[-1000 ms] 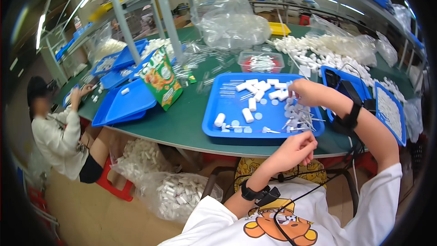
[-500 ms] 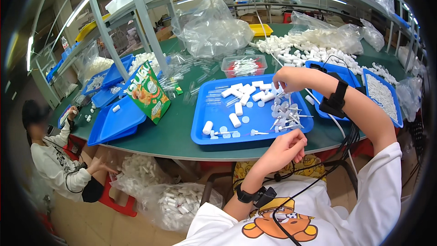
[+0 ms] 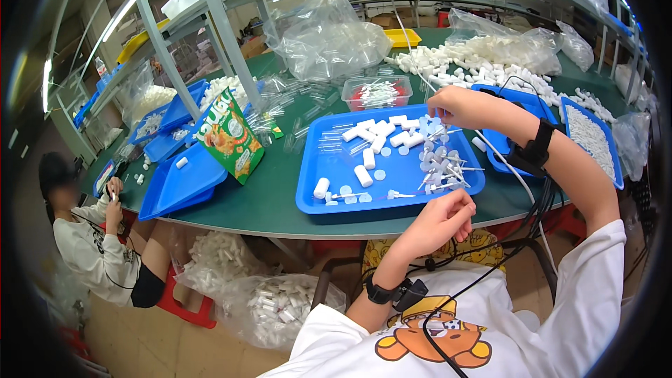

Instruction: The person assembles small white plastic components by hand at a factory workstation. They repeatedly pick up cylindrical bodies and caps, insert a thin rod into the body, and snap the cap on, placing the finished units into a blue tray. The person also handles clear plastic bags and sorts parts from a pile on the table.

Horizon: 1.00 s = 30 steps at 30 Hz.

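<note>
Stemmed white pieces point(image 3: 444, 165) lie heaped in the blue tray point(image 3: 323, 166) between the right grip point(image 3: 453, 106) and left grip point(image 3: 441, 220) — both with fingers curled; whether either holds anything, I cannot tell.

Jumbled pale stemmed discs point(image 3: 442, 151), right side of blue tray point(image 3: 336, 163)

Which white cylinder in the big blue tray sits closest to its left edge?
The white cylinder in the near-left corner of the blue tray, beside pale discs; all others lie farther right.
</note>
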Tool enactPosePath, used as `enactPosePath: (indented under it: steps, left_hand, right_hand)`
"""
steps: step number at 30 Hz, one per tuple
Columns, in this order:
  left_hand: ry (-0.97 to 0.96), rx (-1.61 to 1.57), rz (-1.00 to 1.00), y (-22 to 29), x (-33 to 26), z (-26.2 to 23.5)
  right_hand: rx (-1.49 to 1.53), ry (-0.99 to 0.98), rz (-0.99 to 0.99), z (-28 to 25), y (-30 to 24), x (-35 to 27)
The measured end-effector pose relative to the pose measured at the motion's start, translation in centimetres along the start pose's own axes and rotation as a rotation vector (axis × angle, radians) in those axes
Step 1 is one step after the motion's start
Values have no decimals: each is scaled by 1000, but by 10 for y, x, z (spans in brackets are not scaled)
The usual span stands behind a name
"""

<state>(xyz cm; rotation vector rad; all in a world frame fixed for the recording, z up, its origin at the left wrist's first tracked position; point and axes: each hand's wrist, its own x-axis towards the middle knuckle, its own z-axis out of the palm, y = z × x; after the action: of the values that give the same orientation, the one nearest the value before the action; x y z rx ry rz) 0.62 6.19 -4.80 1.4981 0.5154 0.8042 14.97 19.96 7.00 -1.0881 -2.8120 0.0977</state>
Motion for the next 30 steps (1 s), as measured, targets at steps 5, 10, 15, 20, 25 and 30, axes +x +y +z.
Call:
enactPosePath:
  steps: [5, 10, 15, 20, 25, 30]
  left_hand:
    - [-11, -25, -26, 1, -1, -1]
    - [-28, 15, -26, 2, -1, 1]
    - [-39, 22, -14, 1, -1, 0]
    - [-28, 16, -10, 0, -3, -2]
    - [-59, 17, -20, 1, 0, 0]
    - [-45, -3, -4, 0, -1, -1]
  right_hand:
    - [71, 10, -36, 2, -4, -5]
    - [-2, -38, -11, 7, 1, -9]
    - [-100, -21, -36, 25, 11, 11]
    - [-41, -141, -24, 22, 2, 44]
    - [-109, -172, -67, 47, 25, 74]
    - [-52, -242, 19, 47, 27, 85]
